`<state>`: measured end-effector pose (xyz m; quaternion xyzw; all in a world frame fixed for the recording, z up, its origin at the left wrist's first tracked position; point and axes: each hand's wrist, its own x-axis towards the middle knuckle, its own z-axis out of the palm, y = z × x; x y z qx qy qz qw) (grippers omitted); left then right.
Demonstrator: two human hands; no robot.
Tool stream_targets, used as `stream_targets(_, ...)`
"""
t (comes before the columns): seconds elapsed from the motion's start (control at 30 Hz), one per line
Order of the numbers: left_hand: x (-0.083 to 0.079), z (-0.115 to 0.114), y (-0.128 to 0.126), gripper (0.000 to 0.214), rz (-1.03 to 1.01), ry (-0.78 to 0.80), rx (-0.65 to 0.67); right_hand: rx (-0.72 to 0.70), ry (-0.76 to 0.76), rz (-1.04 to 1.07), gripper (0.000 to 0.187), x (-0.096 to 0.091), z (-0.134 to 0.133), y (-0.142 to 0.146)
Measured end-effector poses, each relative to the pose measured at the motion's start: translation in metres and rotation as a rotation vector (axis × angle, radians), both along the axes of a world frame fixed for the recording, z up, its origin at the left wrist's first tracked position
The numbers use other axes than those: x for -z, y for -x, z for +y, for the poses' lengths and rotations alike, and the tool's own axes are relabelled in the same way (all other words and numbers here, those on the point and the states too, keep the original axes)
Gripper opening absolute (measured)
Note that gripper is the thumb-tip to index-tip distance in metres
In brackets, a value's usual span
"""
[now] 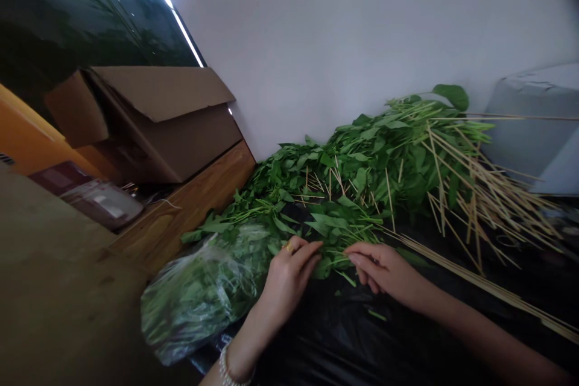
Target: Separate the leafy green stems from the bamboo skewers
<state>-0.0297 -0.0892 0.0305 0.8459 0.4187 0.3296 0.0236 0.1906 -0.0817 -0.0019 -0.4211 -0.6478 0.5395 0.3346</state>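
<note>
A small bunch of leafy green stems (337, 256) lies between my two hands on black plastic sheeting (330, 338). The fingers of my left hand (292, 271), with a ring and a beaded bracelet at the wrist, are pressed together over its leafy side. My right hand (382, 268) pinches the stem ends between thumb and forefinger. Just behind them lies a loose cluster of leaves (335, 223). To the left of my left hand, a clear plastic bag (203, 295) bulges with more greens. Short cut stem pieces (376, 315) are scattered on the sheeting.
Along the white wall (339, 30) runs a large heap of greens (384, 145), with many thin wooden sticks (493, 205) strewn over its right side. More sticks (488, 289) lie beside my right forearm. An open cardboard box (181, 132) stands at left, a pale container (534, 126) at right.
</note>
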Motion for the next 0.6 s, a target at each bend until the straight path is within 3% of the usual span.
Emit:
stream_targets(0.2,0.002,-0.006,0.006,0.017,0.041,0.044,-0.016,-0.011,0.017,0.062,0.03,-0.005,0.005,-0.007)
stream_targets(0.37,-0.005,-0.015,0.0,0.013,-0.314,0.161,-0.185,-0.063,0.041,0.138,0.022,-0.009,0.001,-0.001)
stream_targets(0.47,-0.011,-0.016,-0.004,0.017,-0.459,0.288,-0.214,-0.061,0.051,0.22,0.02,-0.013,-0.002,0.001)
stream_targets(0.6,-0.024,-0.012,0.009,0.015,-0.796,0.432,-0.325,-0.055,0.06,0.258,0.019,-0.014,0.001,-0.004)
